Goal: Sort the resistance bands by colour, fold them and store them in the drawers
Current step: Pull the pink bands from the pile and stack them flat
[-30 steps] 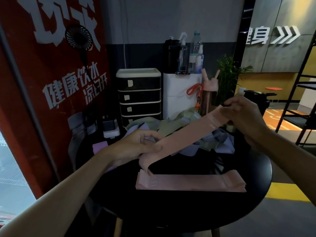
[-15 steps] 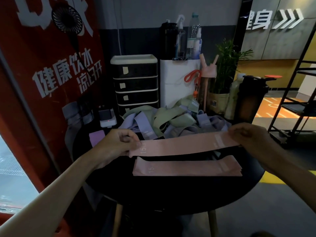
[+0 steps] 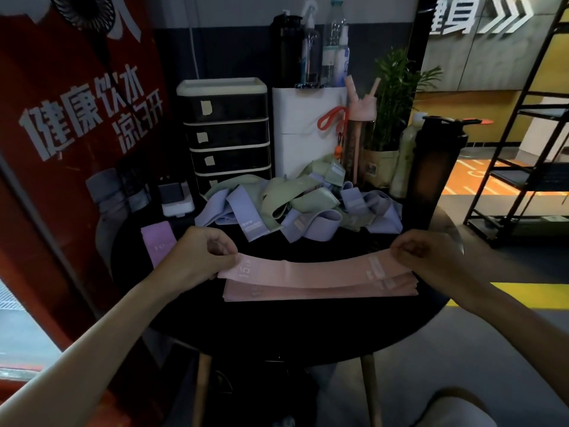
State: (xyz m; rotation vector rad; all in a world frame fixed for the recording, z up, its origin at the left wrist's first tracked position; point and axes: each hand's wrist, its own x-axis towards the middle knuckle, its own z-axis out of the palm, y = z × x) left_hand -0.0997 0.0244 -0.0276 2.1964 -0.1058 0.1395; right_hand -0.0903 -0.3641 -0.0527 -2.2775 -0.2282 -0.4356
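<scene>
— What could go wrong here, starting with the big things?

— The table [image 3: 277, 328] is round and crowded, so anything nudged toward its near rim may slide off. The drawers [image 3: 228, 140] stand at the back, seemingly all closed. Reaching them means passing over the unsorted heap [image 3: 301, 208] of lilac and green bands, which a forearm could drag along.

— And the pink ones?

— The pink pile [image 3: 320, 292] lies flat on the table, in front of the heap. The pink band [image 3: 308, 269] is held stretched just above it, its right end overlapping the pile. Laid down askew, it would leave the pile uneven and make a neat fold harder.

— The hands?

— The left grip [image 3: 200, 254] pinches the band's left end and the right grip [image 3: 431, 254] pinches its right end, fingers curled. If one lets go under tension, I'd expect the band to snap across and scatter the pile.
</scene>
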